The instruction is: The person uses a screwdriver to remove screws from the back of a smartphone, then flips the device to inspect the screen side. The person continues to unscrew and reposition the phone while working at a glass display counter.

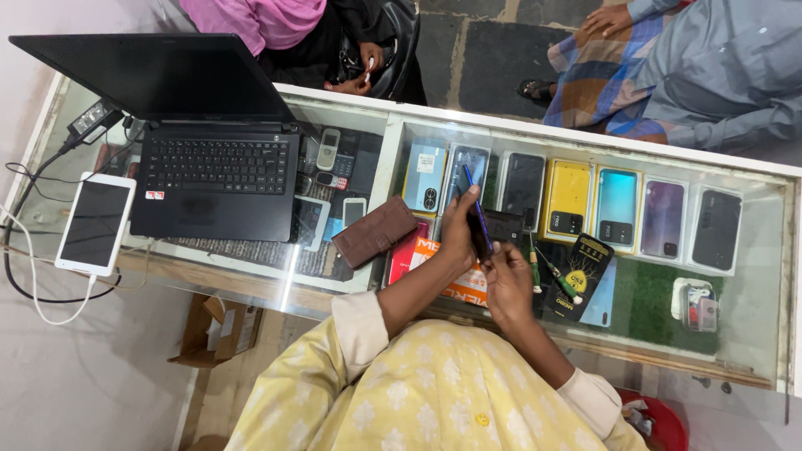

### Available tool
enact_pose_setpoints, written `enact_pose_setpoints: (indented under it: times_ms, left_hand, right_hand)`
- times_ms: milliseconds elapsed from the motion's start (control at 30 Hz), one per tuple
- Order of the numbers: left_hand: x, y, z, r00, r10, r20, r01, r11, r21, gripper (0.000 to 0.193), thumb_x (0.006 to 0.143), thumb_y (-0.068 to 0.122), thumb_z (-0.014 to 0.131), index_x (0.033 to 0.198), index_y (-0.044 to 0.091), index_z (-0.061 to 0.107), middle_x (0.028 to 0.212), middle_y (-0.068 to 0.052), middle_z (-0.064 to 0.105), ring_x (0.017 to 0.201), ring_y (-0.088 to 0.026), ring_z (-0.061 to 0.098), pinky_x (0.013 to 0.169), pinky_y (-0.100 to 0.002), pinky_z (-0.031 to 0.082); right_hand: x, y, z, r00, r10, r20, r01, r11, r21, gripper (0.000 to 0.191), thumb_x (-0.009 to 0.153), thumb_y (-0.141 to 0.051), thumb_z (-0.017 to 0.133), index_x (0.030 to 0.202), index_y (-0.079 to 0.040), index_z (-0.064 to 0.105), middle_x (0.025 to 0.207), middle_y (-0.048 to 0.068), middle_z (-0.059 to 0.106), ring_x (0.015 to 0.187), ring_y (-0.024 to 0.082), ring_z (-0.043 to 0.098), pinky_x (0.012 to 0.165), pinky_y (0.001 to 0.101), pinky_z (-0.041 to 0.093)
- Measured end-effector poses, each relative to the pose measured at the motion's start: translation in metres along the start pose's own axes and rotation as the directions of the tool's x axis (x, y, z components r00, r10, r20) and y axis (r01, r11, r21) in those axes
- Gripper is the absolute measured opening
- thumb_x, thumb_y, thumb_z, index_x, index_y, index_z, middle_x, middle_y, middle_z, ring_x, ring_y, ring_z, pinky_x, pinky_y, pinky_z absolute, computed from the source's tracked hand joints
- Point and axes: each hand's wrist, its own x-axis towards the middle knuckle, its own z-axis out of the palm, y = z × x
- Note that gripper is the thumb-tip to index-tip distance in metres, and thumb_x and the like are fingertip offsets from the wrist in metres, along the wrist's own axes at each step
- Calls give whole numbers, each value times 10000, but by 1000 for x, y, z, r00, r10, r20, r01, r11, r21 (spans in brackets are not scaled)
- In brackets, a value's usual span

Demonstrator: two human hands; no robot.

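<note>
The left hand (458,230) gripped a phone (478,219) on edge above the glass bench (585,150); the right hand (506,280) pinched its lower end. A slip could have dropped it onto the glass.

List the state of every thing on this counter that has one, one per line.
Laptop: lid open, screen dark.
White tablet: screen dark, cable plugged in.
Brown wallet: closed, flat on glass.
Phone: held edge-up by left hand.
Right hand: touching phone's lower end.
Screwdrivers: lying loose.
</note>
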Motion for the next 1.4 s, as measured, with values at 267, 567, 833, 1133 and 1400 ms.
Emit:
enact_pose_setpoints:
  times_ms: [267,567,833,1133,1400]
  left_hand:
    - [2,-8,1,992,-111,-56,108,992,-59,401,889,487,727,1060,152,588,686,20,499,544,-97,498,451,-255,419]
    - [8,-6,-8,981,-170,-93,154,976,-151,458,857,561,716,1072,185,569,668,46,442,539,-76,457,448,-232,389]
    - [16,-3,-18,973,-216,-86,205,971,-121,491,835,578,725,1081,181,572,655,54,447,517,-63,443,442,-216,365]
    - [13,2,-18,980,-199,-25,198,980,-33,519,845,546,740,1142,148,589,673,43,470,546,-80,467,448,-231,377]
    - [-7,43,-50,990,-110,91,114,993,-42,520,924,500,679,1281,136,578,694,44,476,568,-72,470,472,-231,397]
  right_hand:
    - [-12,-19,31,872,-470,137,436,619,-653,204,1060,-83,638,897,-4,543,883,14,508,809,90,488,741,248,430]
    - [-15,-26,42,874,-453,178,454,625,-635,178,1022,-93,699,922,19,605,947,34,585,861,98,556,788,240,472]
    - [-6,-32,26,928,-267,261,372,729,-575,104,964,-2,728,994,26,633,1049,42,599,963,94,593,870,229,486]
    - [3,-49,14,897,-48,439,340,710,-616,101,1029,20,661,1052,9,562,1072,34,532,977,83,552,899,221,486]
    - [23,-50,12,927,-223,301,354,258,-899,113,885,-1,779,908,-5,669,918,62,654,813,127,632,710,275,508]
